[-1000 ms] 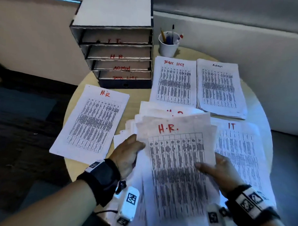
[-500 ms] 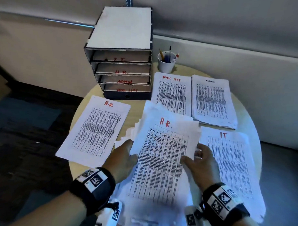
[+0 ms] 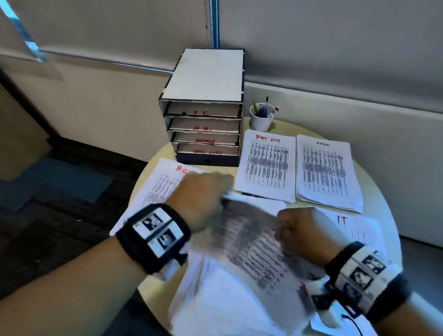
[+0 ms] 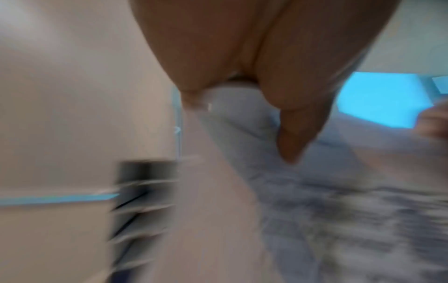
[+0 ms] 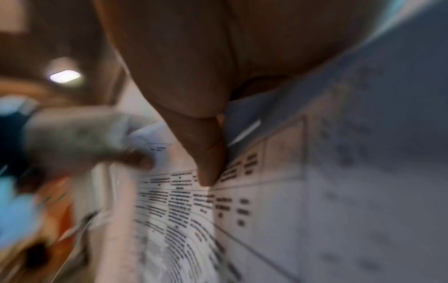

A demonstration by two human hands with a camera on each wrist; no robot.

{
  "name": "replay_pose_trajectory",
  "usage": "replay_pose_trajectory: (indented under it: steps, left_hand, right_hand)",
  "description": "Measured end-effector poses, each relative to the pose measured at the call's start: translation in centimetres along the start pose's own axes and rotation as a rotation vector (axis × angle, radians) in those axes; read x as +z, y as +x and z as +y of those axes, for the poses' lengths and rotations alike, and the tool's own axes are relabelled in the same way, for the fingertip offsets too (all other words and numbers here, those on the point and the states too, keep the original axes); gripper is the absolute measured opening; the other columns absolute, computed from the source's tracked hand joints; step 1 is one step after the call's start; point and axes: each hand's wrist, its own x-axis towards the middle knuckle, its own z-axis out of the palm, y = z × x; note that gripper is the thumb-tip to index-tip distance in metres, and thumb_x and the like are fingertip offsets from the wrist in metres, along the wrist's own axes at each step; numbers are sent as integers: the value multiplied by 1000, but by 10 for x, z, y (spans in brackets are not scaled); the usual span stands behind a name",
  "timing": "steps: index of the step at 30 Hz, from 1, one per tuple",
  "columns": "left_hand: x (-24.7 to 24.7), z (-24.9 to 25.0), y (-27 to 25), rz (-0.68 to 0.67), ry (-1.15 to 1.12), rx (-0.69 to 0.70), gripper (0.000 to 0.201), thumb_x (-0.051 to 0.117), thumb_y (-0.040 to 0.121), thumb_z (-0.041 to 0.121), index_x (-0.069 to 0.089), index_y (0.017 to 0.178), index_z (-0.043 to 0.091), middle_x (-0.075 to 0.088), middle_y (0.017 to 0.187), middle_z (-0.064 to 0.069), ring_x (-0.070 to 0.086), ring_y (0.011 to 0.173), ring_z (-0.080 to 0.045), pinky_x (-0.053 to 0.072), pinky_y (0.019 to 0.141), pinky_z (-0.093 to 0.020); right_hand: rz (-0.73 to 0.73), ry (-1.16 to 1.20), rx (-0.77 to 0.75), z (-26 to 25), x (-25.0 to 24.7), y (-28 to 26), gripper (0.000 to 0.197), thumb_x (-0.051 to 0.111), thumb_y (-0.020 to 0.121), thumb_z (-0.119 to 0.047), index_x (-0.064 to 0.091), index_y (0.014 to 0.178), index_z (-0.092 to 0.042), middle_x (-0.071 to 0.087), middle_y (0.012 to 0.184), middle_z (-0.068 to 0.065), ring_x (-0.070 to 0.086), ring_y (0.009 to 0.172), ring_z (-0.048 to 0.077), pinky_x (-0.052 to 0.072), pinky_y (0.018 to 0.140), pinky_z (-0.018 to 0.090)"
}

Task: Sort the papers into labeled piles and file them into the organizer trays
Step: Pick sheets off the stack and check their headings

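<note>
- Clearly, both hands held one printed sheet between them, lifted above the loose unsorted heap at the near edge of the round table.
- The left hand gripped the far left corner of the sheet; in the left wrist view the thumb and a finger were closed on the paper edge.
- The right hand had its fingers curled at the right edge of the sheet; in the right wrist view one fingertip pressed on the printed table of the page, so it seemed to pinch the sheet there.
- The sheet was blurred, and its red label could not be read at this moment.
- I judged the step as sorting: one sheet was taken from the heap, to go on the pile of its label.
- Four piles lay around: the H.R. pile on the left, partly under the left wrist, the Tasks List pile and the Admin pile behind, the IT pile on the right.
- The next move called for reading the label, then laying the sheet flat and square on the matching pile, without dragging other sheets.
- The organizer stood at the back of the table, its four labeled trays not yet filled as far as I could see; filing remained.
</note>
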Motion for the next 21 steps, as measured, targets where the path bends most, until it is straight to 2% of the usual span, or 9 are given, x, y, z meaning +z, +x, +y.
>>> replay_pose_trajectory:
  steps: [2,4,7,9,10,13,16,18,21]
  left_hand:
    - [10,-39,-4,270,-104,-256,31,68,79,23,59,109,26,60,109,-1,56,104,-27,44,86,-37]
    - [26,-65,-15,382,-368,-543,70,77,65,37,54,129,23,56,127,-5,51,117,-25,45,100,-43]
    - [53,-60,-25,68,-1258,-787,115,85,51,50,34,149,17,57,131,-3,59,114,-19,46,97,-41]
    - [62,-45,-22,-23,-1543,-752,110,95,52,44,41,138,4,63,119,-14,64,101,-23,50,98,-46]
    - [63,-36,-18,20,-1552,-688,92,95,55,43,49,123,1,65,110,-18,65,95,-26,52,96,-49]
    - [54,-10,-2,277,-1458,-550,36,74,87,16,61,118,3,75,101,-7,69,89,-29,58,77,-34]
    - [36,7,0,416,-1354,-432,35,64,93,7,59,128,8,73,115,-4,69,104,-21,57,85,-29]
    - [35,10,-4,453,-1347,-388,36,59,95,2,56,130,8,73,114,-2,69,104,-16,56,82,-22]
    - [45,7,-14,469,-1367,-392,46,64,87,6,54,132,9,71,118,-4,67,109,-18,56,89,-30]
  right_hand:
    - [49,310,121,23,-4,-2,23,73,83,-20,61,64,-26,62,53,-7,56,49,0,39,47,14]
    - [86,536,200,40,-7,-4,15,76,80,-21,66,68,-22,65,52,-7,61,49,5,48,49,20]
    - [182,804,246,46,-7,-1,8,80,77,-23,72,78,-22,73,68,4,70,65,29,58,64,42]
    - [234,909,229,39,-4,-2,10,81,76,-23,73,81,-25,74,72,7,70,69,32,57,68,45]
    - [267,952,222,32,-4,-2,10,81,76,-23,73,82,-24,74,75,8,71,72,32,58,70,46]
    - [450,1003,184,13,-2,-8,14,75,83,-12,66,73,-14,71,63,-2,66,57,6,56,56,21]
    - [603,1066,173,-3,6,-13,8,72,85,-7,64,87,-8,61,61,-17,58,48,-11,40,45,3]
    - [632,1112,164,-6,12,-13,10,72,85,-7,65,92,-9,63,70,-15,58,50,-14,39,47,0]
    - [562,1078,140,2,24,-13,18,78,80,-10,66,93,-11,67,74,-14,61,59,-16,41,53,-1]
